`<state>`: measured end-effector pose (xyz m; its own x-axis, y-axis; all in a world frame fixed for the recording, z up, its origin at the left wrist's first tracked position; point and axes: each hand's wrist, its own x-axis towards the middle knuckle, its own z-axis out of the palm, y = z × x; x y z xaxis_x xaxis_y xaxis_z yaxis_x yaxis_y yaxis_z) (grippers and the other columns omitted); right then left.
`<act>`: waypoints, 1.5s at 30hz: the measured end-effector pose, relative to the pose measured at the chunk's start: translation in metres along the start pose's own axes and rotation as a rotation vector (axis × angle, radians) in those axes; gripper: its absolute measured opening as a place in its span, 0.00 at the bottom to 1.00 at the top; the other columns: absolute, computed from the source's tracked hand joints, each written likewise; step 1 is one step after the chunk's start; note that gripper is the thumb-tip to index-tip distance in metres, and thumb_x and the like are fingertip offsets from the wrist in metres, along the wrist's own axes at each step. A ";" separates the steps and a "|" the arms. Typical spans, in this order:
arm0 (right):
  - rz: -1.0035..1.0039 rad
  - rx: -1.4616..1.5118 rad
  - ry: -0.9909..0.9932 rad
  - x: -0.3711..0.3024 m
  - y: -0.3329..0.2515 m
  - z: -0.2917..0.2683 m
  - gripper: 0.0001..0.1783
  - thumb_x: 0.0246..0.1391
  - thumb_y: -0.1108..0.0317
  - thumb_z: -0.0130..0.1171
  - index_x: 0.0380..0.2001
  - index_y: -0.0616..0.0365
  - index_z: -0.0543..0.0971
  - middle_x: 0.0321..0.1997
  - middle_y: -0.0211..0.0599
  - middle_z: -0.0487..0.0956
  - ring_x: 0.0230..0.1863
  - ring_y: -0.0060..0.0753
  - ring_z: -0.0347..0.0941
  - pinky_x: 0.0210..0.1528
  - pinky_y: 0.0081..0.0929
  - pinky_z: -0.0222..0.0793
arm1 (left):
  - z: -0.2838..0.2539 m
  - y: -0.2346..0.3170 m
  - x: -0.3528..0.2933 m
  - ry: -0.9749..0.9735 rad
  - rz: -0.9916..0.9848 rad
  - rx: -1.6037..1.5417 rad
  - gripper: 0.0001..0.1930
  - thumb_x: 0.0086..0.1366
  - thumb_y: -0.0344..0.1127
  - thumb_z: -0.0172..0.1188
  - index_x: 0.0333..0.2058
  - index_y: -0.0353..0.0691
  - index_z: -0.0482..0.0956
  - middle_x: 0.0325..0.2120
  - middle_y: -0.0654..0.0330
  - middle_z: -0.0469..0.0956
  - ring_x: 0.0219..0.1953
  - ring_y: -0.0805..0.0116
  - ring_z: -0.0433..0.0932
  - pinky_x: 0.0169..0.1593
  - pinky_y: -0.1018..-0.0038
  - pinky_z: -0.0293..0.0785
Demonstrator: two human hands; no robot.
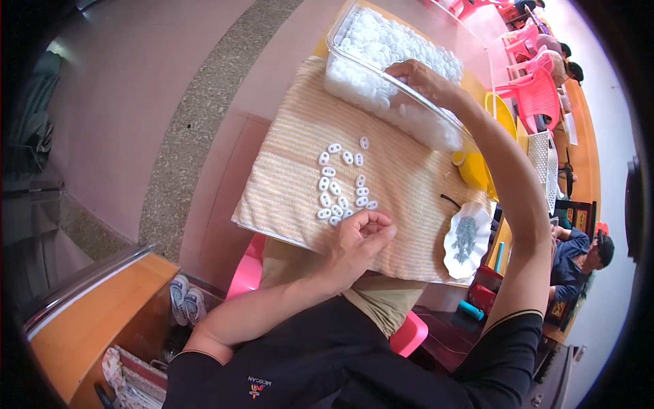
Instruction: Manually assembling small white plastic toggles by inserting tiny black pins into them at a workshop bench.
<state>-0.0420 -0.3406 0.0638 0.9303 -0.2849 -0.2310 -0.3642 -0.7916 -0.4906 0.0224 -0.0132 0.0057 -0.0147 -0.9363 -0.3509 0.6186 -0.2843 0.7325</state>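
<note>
Small white oval pieces, each with two dark holes, lie on a striped tan towel in loose rows. My left hand rests at the near end of those rows, its fingers curled and pinched together; whether anything sits between them is hidden. At the far side of the towel stands a clear plastic box heaped with white pieces. Over the box's near wall reaches my right hand, fingers bent down toward the heap. Its fingertips are out of sight, so any piece in them cannot be seen.
To the right on the towel lies a white scalloped dish holding small grey bits. Yellow containers stand beside the box, near a white perforated basket. Another person sits at the far right, and pink chairs stand beyond.
</note>
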 end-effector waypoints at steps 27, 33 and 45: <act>0.408 0.502 0.294 -0.030 -0.022 -0.022 0.16 0.50 0.57 0.61 0.37 0.57 0.82 0.33 0.36 0.80 0.30 0.26 0.76 0.28 0.23 0.73 | 0.001 0.003 0.000 -0.090 -0.097 -0.106 0.09 0.61 0.33 0.62 0.36 0.36 0.76 0.31 0.64 0.78 0.33 0.80 0.76 0.38 0.81 0.73; 0.449 0.862 0.491 -0.030 -0.039 -0.029 0.16 0.50 0.56 0.62 0.39 0.54 0.80 0.29 0.31 0.76 0.24 0.23 0.72 0.19 0.18 0.63 | 0.009 0.010 0.010 0.023 0.133 -0.042 0.15 0.64 0.41 0.61 0.38 0.33 0.73 0.29 0.65 0.74 0.31 0.80 0.72 0.36 0.81 0.70; 0.122 1.257 0.952 -0.048 -0.108 -0.055 0.15 0.49 0.58 0.64 0.38 0.53 0.77 0.30 0.30 0.76 0.26 0.25 0.72 0.19 0.17 0.60 | 0.122 0.120 0.093 0.342 0.815 -0.360 0.23 0.68 0.52 0.51 0.45 0.35 0.67 0.44 0.59 0.68 0.46 0.71 0.68 0.52 0.77 0.64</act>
<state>-0.0447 -0.2711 0.1740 0.4028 -0.9147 0.0332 0.2124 0.0581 -0.9755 -0.0007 -0.1600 0.1327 0.7230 -0.6908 -0.0047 0.5421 0.5631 0.6237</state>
